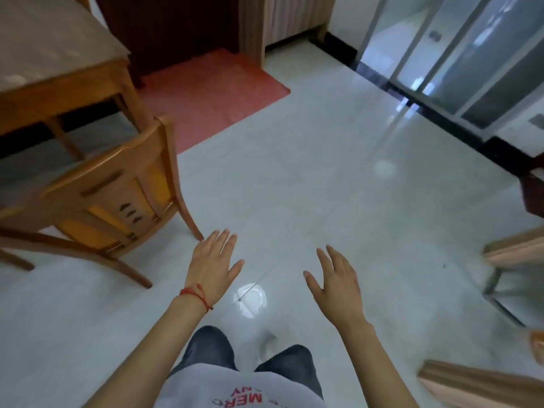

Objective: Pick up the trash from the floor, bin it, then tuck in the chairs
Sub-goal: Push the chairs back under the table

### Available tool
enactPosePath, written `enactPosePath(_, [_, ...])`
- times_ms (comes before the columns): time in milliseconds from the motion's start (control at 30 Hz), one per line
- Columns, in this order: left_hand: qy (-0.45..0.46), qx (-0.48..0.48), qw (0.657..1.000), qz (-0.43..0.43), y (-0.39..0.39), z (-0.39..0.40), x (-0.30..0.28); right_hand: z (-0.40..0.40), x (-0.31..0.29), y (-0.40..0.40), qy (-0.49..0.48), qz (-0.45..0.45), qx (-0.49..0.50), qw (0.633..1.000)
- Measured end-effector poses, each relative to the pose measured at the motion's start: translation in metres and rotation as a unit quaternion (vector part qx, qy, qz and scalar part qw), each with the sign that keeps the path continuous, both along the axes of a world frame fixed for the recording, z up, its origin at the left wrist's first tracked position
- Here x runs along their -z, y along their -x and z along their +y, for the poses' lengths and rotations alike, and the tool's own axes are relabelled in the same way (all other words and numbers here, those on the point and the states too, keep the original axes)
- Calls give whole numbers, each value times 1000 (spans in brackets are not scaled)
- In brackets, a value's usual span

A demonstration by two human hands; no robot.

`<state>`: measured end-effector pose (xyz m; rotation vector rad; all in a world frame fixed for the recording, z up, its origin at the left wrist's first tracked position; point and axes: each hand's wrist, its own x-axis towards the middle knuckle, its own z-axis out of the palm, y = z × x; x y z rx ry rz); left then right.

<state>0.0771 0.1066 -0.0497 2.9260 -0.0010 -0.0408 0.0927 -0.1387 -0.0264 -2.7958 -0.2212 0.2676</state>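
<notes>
A wooden chair (117, 195) stands on the left of the view, its back toward the person. It is light orange-brown, with a curved top rail, a slotted back panel and splayed legs. Its seat faces the desk (56, 54) and sits partly under that desk's near edge, while the back and rear legs stand out on the pale tiled floor (309, 178). The desk is made of the same wood and has a greyish-brown top. A red mat (212, 92) lies on the floor beyond the chair, in front of a dark doorway.

Both bare arms reach forward and down over the floor. The left hand (213, 262) is held palm down with its fingers spread and straight, gripping nothing; its fingertips lie just beside the chair's nearest rear leg, and whether they touch it cannot be told. A red string bracelet (196, 295) circles that wrist. The right hand (335, 282) is also spread and empty, turned slightly inward with the thumb pointing left, well apart from the chair. Pieces of other wooden furniture (512, 251) show at the right edge.
</notes>
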Motion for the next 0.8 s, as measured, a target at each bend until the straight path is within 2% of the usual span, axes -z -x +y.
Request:
enactPosePath(233, [-13, -191, 981, 16, 48, 42, -1, 65, 6, -37, -2, 4, -187, 982])
enactPosePath(400, [6, -284, 959, 16, 73, 85, -3, 130, 8, -53, 1, -2, -277, 961])
enactPosePath(633, [9, -375, 927, 8, 74, 143, 1, 208, 2, -75, 10, -9, -346, 938])
enactPosePath(800, [26, -405, 914, -1, 65, 169, 1, 250, -1, -95, 21, -13, -364, 931])
